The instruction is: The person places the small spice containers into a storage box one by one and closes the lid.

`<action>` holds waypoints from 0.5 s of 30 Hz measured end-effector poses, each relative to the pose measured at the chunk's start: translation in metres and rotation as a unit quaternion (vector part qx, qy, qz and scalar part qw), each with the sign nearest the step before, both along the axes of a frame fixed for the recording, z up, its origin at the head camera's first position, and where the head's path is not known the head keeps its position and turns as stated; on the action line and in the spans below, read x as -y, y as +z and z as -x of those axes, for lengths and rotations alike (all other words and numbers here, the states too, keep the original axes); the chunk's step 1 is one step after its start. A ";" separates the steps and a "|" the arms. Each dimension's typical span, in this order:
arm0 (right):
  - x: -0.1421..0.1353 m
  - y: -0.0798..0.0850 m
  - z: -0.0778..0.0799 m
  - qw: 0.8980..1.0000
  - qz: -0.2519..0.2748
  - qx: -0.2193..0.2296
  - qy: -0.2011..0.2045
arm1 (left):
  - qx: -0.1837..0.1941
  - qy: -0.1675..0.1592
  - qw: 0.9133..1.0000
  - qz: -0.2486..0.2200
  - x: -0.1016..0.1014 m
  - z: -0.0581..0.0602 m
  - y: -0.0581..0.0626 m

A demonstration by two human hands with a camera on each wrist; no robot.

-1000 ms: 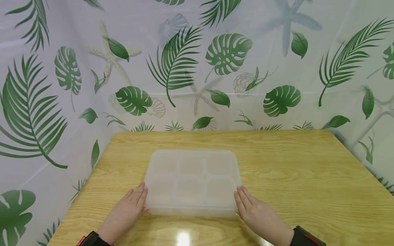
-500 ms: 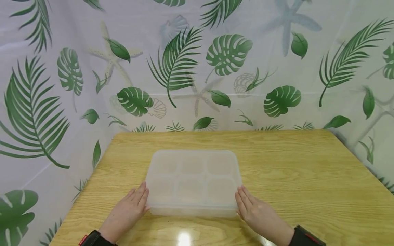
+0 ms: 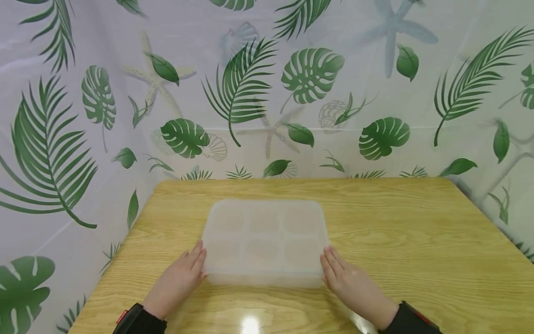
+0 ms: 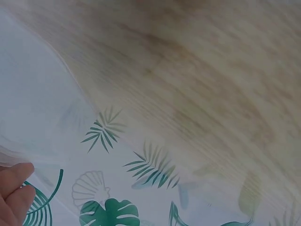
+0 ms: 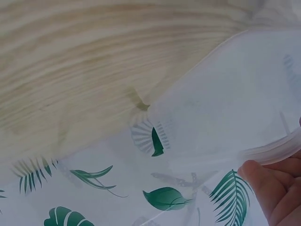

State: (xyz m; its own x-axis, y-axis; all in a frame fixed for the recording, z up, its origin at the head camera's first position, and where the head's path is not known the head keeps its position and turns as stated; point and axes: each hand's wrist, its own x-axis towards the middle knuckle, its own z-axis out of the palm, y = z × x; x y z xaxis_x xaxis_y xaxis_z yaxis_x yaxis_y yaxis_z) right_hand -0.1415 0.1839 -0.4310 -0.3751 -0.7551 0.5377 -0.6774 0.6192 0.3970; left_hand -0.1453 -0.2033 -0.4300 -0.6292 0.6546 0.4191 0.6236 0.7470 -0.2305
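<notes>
A translucent white plastic box (image 3: pixel 264 241) lies flat side up between both hands over the middle of the table. Its top shows several rounded square compartments in two rows. On its left edge my left hand (image 3: pixel 177 278) grips the box, fingers along the rim and thumb at the near corner. My right hand (image 3: pixel 354 290) holds the opposite edge the same way. In the right wrist view, fingertips (image 5: pixel 254 172) lie against the rim below the box's side wall (image 5: pixel 230 103). Only a few fingertips (image 4: pixel 19 188) show in the left wrist view, beside the box wall (image 4: pixel 37 89).
A wood-grain table (image 3: pixel 396 232) spreads beneath and around the box. White cloth with green leaves, shells and starfish (image 3: pixel 313 116) hangs behind and along the sides. Dark bands (image 3: pixel 410 320) circle both wrists. A bright light reflection shows on the near tabletop.
Both hands and the box have shifted slightly up in the head view, the box also a little to the right. The head view itself has drifted slightly. Both hands keep their hold.
</notes>
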 end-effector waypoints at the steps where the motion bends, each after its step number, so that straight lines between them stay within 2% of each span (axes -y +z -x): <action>1: 0.000 0.000 0.002 1.000 -0.004 0.003 -0.003 | 0.005 0.004 1.000 0.002 0.000 0.002 0.000; 7: -0.002 0.004 0.013 1.000 -0.018 0.020 -0.015 | 0.030 0.036 0.999 0.006 -0.004 0.011 0.003; 15: -0.004 0.003 0.031 0.998 -0.022 0.043 -0.026 | 0.038 0.052 0.998 -0.006 -0.009 0.025 0.003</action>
